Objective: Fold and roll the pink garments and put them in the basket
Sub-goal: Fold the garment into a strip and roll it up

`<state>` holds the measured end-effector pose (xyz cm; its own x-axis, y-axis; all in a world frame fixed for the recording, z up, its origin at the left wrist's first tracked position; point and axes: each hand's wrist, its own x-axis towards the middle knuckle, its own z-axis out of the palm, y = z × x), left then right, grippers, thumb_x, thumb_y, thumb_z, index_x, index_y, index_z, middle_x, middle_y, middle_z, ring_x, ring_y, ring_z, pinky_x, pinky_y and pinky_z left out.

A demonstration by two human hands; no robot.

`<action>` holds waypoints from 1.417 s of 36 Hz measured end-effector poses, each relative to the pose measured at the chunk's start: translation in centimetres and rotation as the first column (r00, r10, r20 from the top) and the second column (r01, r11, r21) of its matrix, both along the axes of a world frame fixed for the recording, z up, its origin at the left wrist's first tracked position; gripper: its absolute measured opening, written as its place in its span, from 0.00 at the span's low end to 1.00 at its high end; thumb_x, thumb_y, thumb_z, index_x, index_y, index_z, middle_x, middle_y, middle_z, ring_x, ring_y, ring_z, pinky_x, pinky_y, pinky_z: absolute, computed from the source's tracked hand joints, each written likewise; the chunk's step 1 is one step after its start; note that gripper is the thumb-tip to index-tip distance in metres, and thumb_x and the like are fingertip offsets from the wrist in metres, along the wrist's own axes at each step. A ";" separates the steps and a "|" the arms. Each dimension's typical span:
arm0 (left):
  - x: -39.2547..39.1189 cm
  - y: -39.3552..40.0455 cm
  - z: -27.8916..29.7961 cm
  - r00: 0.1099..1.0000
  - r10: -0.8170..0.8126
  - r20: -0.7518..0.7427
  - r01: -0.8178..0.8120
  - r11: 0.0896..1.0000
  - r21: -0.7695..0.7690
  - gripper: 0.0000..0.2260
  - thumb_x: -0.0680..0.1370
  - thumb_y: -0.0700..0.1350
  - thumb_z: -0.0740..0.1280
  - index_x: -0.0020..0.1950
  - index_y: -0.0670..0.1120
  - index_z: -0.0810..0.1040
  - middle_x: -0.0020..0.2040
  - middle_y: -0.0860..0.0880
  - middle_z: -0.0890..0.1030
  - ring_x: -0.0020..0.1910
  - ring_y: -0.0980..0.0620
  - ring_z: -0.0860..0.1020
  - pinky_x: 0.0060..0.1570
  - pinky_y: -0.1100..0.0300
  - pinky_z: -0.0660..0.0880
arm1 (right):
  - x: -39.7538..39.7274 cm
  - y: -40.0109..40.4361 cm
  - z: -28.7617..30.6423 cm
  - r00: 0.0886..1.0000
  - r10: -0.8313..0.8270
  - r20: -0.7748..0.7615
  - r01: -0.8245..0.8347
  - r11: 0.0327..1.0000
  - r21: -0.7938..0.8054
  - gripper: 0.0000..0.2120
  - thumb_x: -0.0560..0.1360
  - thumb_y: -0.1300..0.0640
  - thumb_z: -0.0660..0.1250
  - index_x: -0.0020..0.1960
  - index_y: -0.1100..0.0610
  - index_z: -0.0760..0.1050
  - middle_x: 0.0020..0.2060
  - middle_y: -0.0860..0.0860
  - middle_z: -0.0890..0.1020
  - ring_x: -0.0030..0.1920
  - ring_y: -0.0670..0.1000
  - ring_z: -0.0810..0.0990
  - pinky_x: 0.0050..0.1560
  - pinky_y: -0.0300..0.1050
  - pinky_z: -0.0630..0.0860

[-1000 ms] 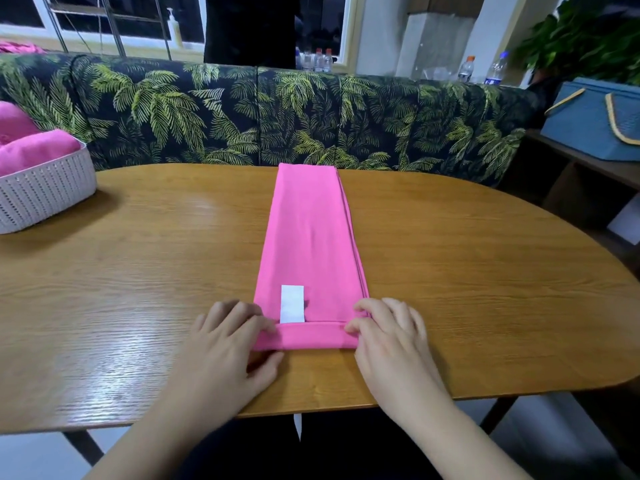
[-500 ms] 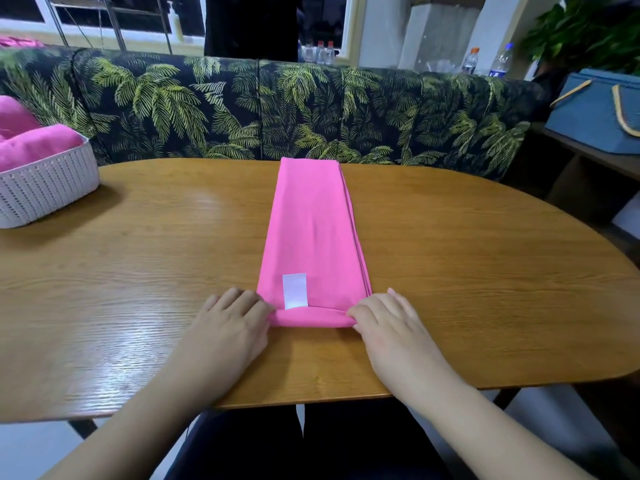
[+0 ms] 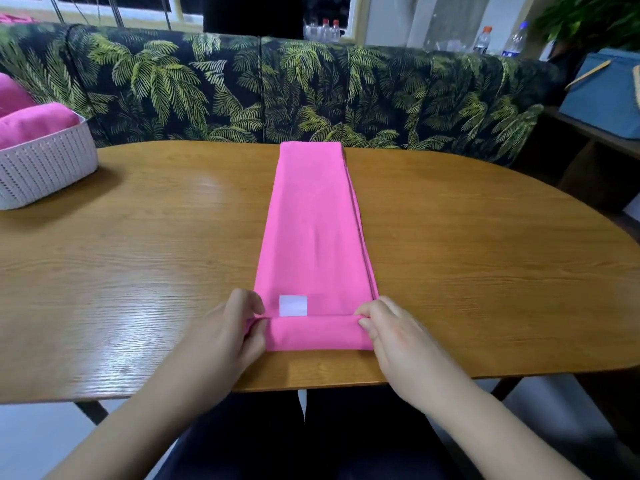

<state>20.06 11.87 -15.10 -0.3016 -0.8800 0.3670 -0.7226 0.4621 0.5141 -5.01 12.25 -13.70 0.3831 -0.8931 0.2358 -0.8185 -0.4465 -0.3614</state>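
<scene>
Two hands work the near end of the pink garment (image 3: 313,223), which lies as a long folded strip down the middle of the surface (image 3: 138,271), running from near the front edge to the back edge. Left hand (image 3: 227,336) pinches the left end of the turned-over roll, thumb under and fingers curled over it. Right hand (image 3: 388,336) pinches the right end the same way.

Change noted: half a second ago the near end showed only a thin turned lip, with both hands lying flatter against it. Now the lip is a fuller band, and the white label (image 3: 293,305) sits just beyond it, partly shortened by the roll's edge. One second ago the label stood fully clear of the fold.

Reading: folding looks finished and rolling has begun; most of the strip is not yet rolled. Basket (image 3: 48,168) stands at the left edge of the surface, well apart, already holding pink rolls (image 3: 33,124).
</scene>
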 end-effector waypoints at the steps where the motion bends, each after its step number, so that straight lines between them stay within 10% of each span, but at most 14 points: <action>1: -0.1 -0.1 0.1 1.000 0.012 0.013 -0.012 1.000 -0.001 0.10 0.72 0.61 0.52 0.48 0.58 0.62 0.41 0.53 0.76 0.38 0.52 0.75 0.37 0.59 0.69 | -0.1 -0.2 -0.1 1.000 -0.010 -0.018 0.010 1.000 0.008 0.18 0.83 0.50 0.47 0.60 0.57 0.72 0.49 0.42 0.67 0.47 0.45 0.68 0.47 0.37 0.61; 5: 0.1 -0.9 0.6 0.984 0.110 0.141 -0.098 0.991 -0.089 0.12 0.73 0.60 0.55 0.46 0.53 0.66 0.33 0.56 0.70 0.35 0.47 0.74 0.33 0.54 0.69 | 0.1 -0.5 -0.3 0.996 -0.092 -0.018 0.091 0.994 -0.062 0.16 0.81 0.49 0.52 0.54 0.55 0.76 0.46 0.43 0.68 0.46 0.44 0.68 0.49 0.43 0.70; 10: 0.0 -1.0 1.3 0.976 0.046 0.212 0.022 0.952 -0.306 0.05 0.75 0.47 0.59 0.49 0.50 0.71 0.49 0.50 0.71 0.43 0.44 0.73 0.45 0.52 0.67 | 0.1 -0.4 -0.1 0.997 -0.071 -0.013 0.065 0.960 -0.272 0.09 0.70 0.64 0.72 0.45 0.53 0.77 0.44 0.46 0.74 0.46 0.46 0.67 0.46 0.44 0.72; 14: -0.3 -1.0 1.5 0.932 -0.116 0.344 0.215 0.940 -0.267 0.10 0.74 0.43 0.57 0.50 0.55 0.74 0.48 0.54 0.77 0.44 0.49 0.73 0.43 0.53 0.66 | 0.6 0.2 -0.1 0.997 0.006 -0.071 -0.025 0.965 -0.260 0.10 0.69 0.63 0.63 0.47 0.53 0.78 0.43 0.46 0.77 0.46 0.46 0.70 0.48 0.43 0.74; 21: 0.6 -0.8 0.7 0.949 -0.185 0.257 0.220 0.969 -0.114 0.12 0.74 0.59 0.65 0.54 0.55 0.75 0.53 0.60 0.74 0.51 0.52 0.75 0.50 0.53 0.72 | 0.1 1.1 -0.3 0.994 -0.014 -0.109 -0.002 0.989 -0.151 0.16 0.73 0.43 0.57 0.55 0.50 0.73 0.49 0.43 0.74 0.53 0.44 0.69 0.54 0.39 0.68; 29: 0.7 -1.9 0.8 0.971 -0.163 0.172 0.195 0.962 -0.190 0.22 0.81 0.60 0.51 0.54 0.44 0.73 0.46 0.50 0.80 0.46 0.56 0.73 0.46 0.65 0.69 | 0.8 0.6 -0.3 0.988 -0.084 -0.128 0.052 0.971 -0.233 0.13 0.77 0.51 0.53 0.52 0.52 0.74 0.46 0.45 0.76 0.46 0.47 0.75 0.43 0.42 0.77; 39: -0.4 -1.5 0.6 0.999 -0.033 -0.016 0.032 0.997 -0.077 0.23 0.75 0.72 0.42 0.48 0.60 0.69 0.39 0.58 0.75 0.40 0.57 0.72 0.39 0.66 0.67 | 0.8 0.8 0.5 0.983 -0.185 0.014 0.185 0.983 -0.012 0.15 0.83 0.51 0.49 0.59 0.57 0.70 0.51 0.48 0.73 0.52 0.50 0.71 0.51 0.46 0.69; 51: 0.5 -2.7 0.5 0.996 -0.092 -0.005 0.089 0.967 -0.239 0.13 0.77 0.57 0.60 0.44 0.49 0.74 0.43 0.59 0.71 0.43 0.55 0.70 0.45 0.62 0.67 | 0.9 -0.6 0.0 0.963 -0.244 0.113 0.266 0.929 -0.258 0.07 0.71 0.62 0.73 0.43 0.55 0.75 0.43 0.49 0.75 0.46 0.47 0.66 0.43 0.46 0.71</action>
